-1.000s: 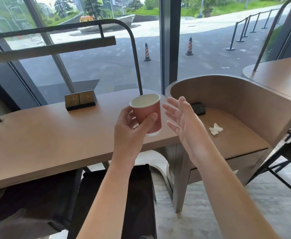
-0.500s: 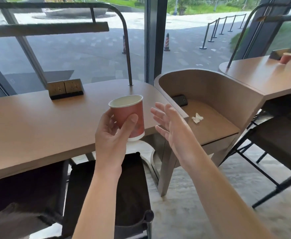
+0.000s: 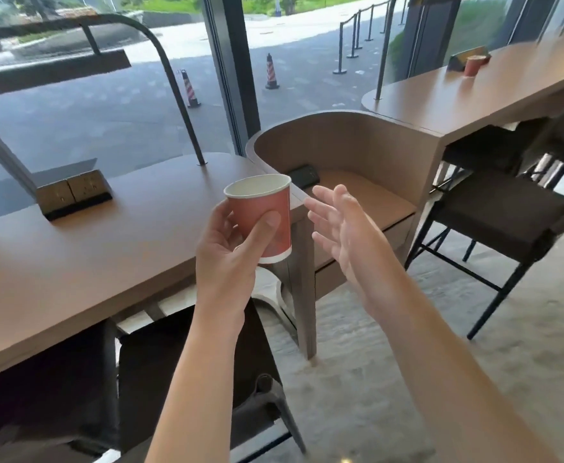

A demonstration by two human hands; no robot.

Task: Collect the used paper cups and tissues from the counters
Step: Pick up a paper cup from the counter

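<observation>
Two paper cups are visible: one red paper cup (image 3: pixel 260 217) held upright in the left hand (image 3: pixel 230 255), and a second red cup (image 3: pixel 473 65) standing on the far counter (image 3: pixel 440 105) at the upper right. The left hand grips the held cup around its lower wall, thumb across the front and fingers curled behind, above the edge of the near counter (image 3: pixel 73 255). The right hand (image 3: pixel 347 228) hangs just beside the cup without touching it, fingers straight and spread. No tissue can be counted in this view; the right hand covers part of the lower alcove shelf (image 3: pixel 367 192), so one may lie hidden there. A paper cup is likely light and thin-walled, and it should crush under a hard squeeze; the stiff rolled rim or the base ring offers the firmer hold. Leftover liquid cannot be ruled out, so the cup is best kept upright. One dark flat object (image 3: pixel 304 175), possibly a phone, lies at the back of the shelf.
</observation>
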